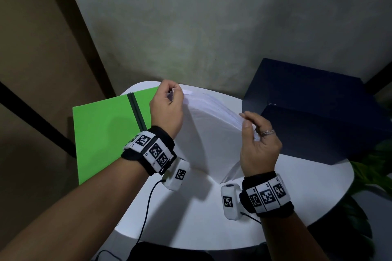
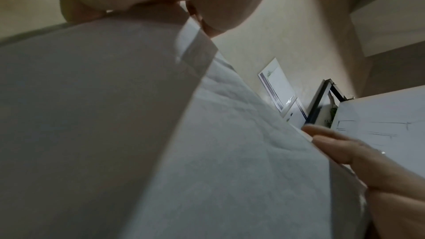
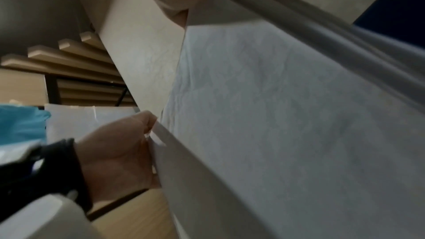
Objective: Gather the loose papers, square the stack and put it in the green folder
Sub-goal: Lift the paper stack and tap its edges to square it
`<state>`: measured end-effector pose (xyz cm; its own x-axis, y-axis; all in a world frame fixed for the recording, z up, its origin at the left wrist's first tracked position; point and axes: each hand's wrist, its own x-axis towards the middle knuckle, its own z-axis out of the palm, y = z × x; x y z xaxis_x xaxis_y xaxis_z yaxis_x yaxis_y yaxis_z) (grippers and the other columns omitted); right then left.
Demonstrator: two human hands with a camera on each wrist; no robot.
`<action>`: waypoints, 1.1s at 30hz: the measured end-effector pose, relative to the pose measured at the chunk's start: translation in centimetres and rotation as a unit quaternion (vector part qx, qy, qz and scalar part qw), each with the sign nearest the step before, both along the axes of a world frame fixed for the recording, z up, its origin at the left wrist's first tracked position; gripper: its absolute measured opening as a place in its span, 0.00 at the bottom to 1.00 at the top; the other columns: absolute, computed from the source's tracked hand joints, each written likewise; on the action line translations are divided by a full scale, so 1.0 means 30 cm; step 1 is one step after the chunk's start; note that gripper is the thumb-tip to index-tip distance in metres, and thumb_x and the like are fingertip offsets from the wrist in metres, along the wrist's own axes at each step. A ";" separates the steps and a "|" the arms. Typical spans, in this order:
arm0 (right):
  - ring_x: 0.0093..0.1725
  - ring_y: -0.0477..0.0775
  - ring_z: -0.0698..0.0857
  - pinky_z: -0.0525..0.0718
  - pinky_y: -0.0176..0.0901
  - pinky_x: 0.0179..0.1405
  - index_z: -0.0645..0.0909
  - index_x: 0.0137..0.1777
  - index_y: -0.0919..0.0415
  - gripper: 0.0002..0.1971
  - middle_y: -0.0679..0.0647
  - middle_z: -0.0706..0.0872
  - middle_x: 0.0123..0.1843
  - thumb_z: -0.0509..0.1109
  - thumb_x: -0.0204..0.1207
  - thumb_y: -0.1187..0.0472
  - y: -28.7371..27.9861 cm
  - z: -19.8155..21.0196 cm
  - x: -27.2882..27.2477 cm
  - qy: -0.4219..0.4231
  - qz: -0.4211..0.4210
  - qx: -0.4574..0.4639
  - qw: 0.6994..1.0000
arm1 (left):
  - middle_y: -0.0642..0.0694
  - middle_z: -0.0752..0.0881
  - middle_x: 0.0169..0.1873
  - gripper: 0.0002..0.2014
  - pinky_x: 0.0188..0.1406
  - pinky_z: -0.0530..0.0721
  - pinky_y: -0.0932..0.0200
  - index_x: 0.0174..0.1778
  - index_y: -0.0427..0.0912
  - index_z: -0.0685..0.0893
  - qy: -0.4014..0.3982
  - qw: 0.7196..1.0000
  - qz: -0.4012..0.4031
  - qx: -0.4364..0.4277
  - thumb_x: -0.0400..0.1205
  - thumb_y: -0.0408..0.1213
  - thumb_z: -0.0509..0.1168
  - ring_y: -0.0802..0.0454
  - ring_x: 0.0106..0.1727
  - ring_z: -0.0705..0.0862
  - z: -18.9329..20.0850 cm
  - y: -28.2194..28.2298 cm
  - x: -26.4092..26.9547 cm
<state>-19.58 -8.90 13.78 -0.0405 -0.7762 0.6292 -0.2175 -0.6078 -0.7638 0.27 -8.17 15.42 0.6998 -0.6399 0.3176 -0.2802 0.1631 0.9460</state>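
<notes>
Head view shows a round white surface (image 1: 212, 218) with a dark blue box (image 1: 318, 116) at its right rear, and the green folder (image 1: 101, 133) lying closed and flat at the left, partly overhanging the edge, its dark elastic band (image 1: 136, 110) running across the cover. Between them the stack of papers (image 1: 214, 133) is stood on its lower edge on the surface and leans, presumably so the sheets can be tapped level before they go into the folder, which waits just beside it within easy reach. Sheet edges at the top look fanned, so my judgement is that the squaring is not finished. The left hand (image 1: 167, 108) pinches the stack's upper left corner, fingers curled over the edge, to steady it. The right hand (image 1: 257, 146) is on the stack's right edge with its thumb up along the near face; its fingers look only loosely curled behind the sheets, and the blurred wrist views leave me unsure how firm that hold is. A ring (image 1: 267, 132) sits on one right finger.
</notes>
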 end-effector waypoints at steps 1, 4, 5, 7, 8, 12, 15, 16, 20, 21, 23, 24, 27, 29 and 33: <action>0.52 0.52 0.89 0.86 0.45 0.57 0.88 0.55 0.67 0.08 0.56 0.90 0.52 0.74 0.77 0.70 0.002 0.001 -0.004 0.032 0.006 -0.018 0.999 | 0.54 0.74 0.27 0.06 0.32 0.71 0.58 0.38 0.45 0.79 0.000 1.000 0.000 0.002 0.80 0.35 0.60 0.56 0.30 0.71 0.005 0.001 -0.002; 0.51 0.56 0.89 0.88 0.50 0.56 0.89 0.55 0.71 0.12 0.61 0.90 0.51 0.80 0.71 0.70 -0.002 -0.011 -0.020 0.106 -0.007 -0.068 0.992 | 0.52 0.78 0.31 0.08 0.33 0.72 0.62 0.47 0.48 0.83 -0.022 0.999 -0.032 0.004 0.83 0.33 0.60 0.58 0.30 0.73 0.019 0.006 0.001; 0.50 0.57 0.89 0.88 0.52 0.55 0.89 0.55 0.72 0.12 0.61 0.90 0.51 0.80 0.71 0.71 -0.005 -0.014 -0.027 0.106 -0.013 -0.074 0.992 | 0.51 0.81 0.37 0.09 0.38 0.74 0.63 0.50 0.48 0.84 -0.041 0.998 -0.052 -0.005 0.84 0.34 0.60 0.58 0.34 0.76 0.017 0.011 0.010; 0.52 0.55 0.89 0.88 0.52 0.56 0.87 0.59 0.71 0.14 0.60 0.89 0.54 0.78 0.73 0.72 -0.006 -0.018 -0.034 0.099 -0.022 -0.080 0.992 | 0.47 0.82 0.50 0.10 0.54 0.76 0.66 0.59 0.47 0.85 -0.120 0.987 -0.105 -0.007 0.85 0.38 0.62 0.59 0.49 0.80 0.006 0.029 0.036; 0.53 0.55 0.89 0.88 0.50 0.57 0.86 0.62 0.71 0.16 0.60 0.89 0.55 0.77 0.74 0.73 -0.006 -0.018 -0.037 0.103 -0.023 -0.086 0.991 | 0.44 0.80 0.55 0.13 0.61 0.74 0.67 0.63 0.46 0.85 -0.160 0.977 -0.140 0.001 0.84 0.41 0.63 0.59 0.57 0.80 -0.001 0.037 0.050; 0.50 0.57 0.89 0.89 0.50 0.55 0.87 0.60 0.72 0.13 0.63 0.89 0.52 0.76 0.75 0.75 -0.017 -0.023 -0.048 0.128 -0.020 -0.116 0.985 | 0.42 0.77 0.61 0.21 0.71 0.69 0.62 0.68 0.47 0.85 -0.249 0.947 -0.201 0.031 0.79 0.45 0.72 0.53 0.67 0.76 -0.022 0.051 0.100; 0.49 0.55 0.89 0.89 0.48 0.54 0.88 0.56 0.72 0.11 0.63 0.90 0.50 0.78 0.74 0.72 -0.019 -0.026 -0.054 0.126 -0.039 -0.125 0.983 | 0.44 0.81 0.58 0.18 0.66 0.73 0.64 0.64 0.45 0.88 -0.253 0.952 -0.170 0.014 0.78 0.39 0.74 0.54 0.63 0.80 -0.031 0.050 0.124; 0.49 0.55 0.89 0.89 0.47 0.54 0.88 0.56 0.71 0.12 0.63 0.90 0.50 0.78 0.73 0.71 -0.013 -0.021 -0.054 0.121 -0.037 -0.117 0.985 | 0.45 0.84 0.56 0.16 0.64 0.74 0.65 0.61 0.43 0.89 -0.233 0.960 -0.158 0.005 0.77 0.37 0.75 0.57 0.60 0.81 -0.028 0.049 0.123; 0.52 0.46 0.90 0.87 0.41 0.56 0.78 0.68 0.42 0.34 0.46 0.91 0.52 0.84 0.66 0.66 0.005 -0.003 -0.050 -0.020 0.029 0.140 0.989 | 0.55 0.87 0.45 0.13 0.54 0.77 0.72 0.51 0.49 0.87 -0.107 0.982 -0.156 0.009 0.74 0.31 0.77 0.71 0.48 0.83 0.002 0.044 0.097; 0.52 0.43 0.90 0.88 0.42 0.57 0.77 0.69 0.43 0.36 0.41 0.90 0.52 0.85 0.63 0.68 -0.003 -0.003 -0.056 -0.059 0.044 0.193 0.978 | 0.52 0.86 0.44 0.17 0.50 0.78 0.71 0.53 0.51 0.85 -0.074 0.984 -0.159 0.010 0.72 0.32 0.79 0.69 0.45 0.82 0.005 0.043 0.102; 0.53 0.46 0.90 0.89 0.53 0.59 0.80 0.68 0.55 0.34 0.43 0.90 0.55 0.85 0.62 0.72 -0.040 -0.028 -0.084 -0.078 0.073 0.252 0.962 | 0.44 0.84 0.50 0.31 0.51 0.82 0.63 0.62 0.54 0.79 0.017 0.980 -0.199 0.018 0.66 0.39 0.83 0.59 0.47 0.83 -0.009 0.041 0.129; 0.54 0.50 0.90 0.88 0.57 0.60 0.80 0.68 0.59 0.33 0.51 0.90 0.58 0.84 0.61 0.73 -0.055 -0.043 -0.097 -0.084 0.088 0.274 0.954 | 0.43 0.83 0.55 0.37 0.53 0.85 0.59 0.67 0.53 0.76 0.054 0.971 -0.232 0.033 0.63 0.44 0.84 0.56 0.49 0.85 -0.030 0.041 0.141; 0.58 0.60 0.90 0.88 0.60 0.59 0.82 0.67 0.59 0.34 0.61 0.89 0.60 0.87 0.59 0.71 -0.078 -0.070 -0.093 -0.112 0.111 0.340 0.927 | 0.40 0.88 0.59 0.46 0.62 0.86 0.49 0.68 0.37 0.78 0.065 0.946 -0.298 0.111 0.57 0.54 0.85 0.50 0.55 0.89 -0.083 0.036 0.128; 0.55 0.64 0.91 0.89 0.62 0.56 0.86 0.59 0.63 0.26 0.61 0.92 0.54 0.86 0.60 0.70 -0.074 -0.067 -0.073 -0.119 0.095 0.343 0.927 | 0.37 0.90 0.56 0.42 0.63 0.86 0.42 0.63 0.32 0.82 0.072 0.955 -0.267 0.106 0.57 0.51 0.85 0.47 0.54 0.89 -0.098 0.032 0.107; 0.51 0.60 0.92 0.89 0.62 0.57 0.87 0.56 0.67 0.17 0.60 0.93 0.50 0.82 0.67 0.71 -0.070 -0.043 -0.063 -0.106 0.094 0.335 0.931 | 0.36 0.91 0.51 0.40 0.54 0.89 0.43 0.55 0.29 0.85 0.117 0.968 -0.207 0.083 0.57 0.56 0.83 0.46 0.47 0.89 -0.084 0.030 0.099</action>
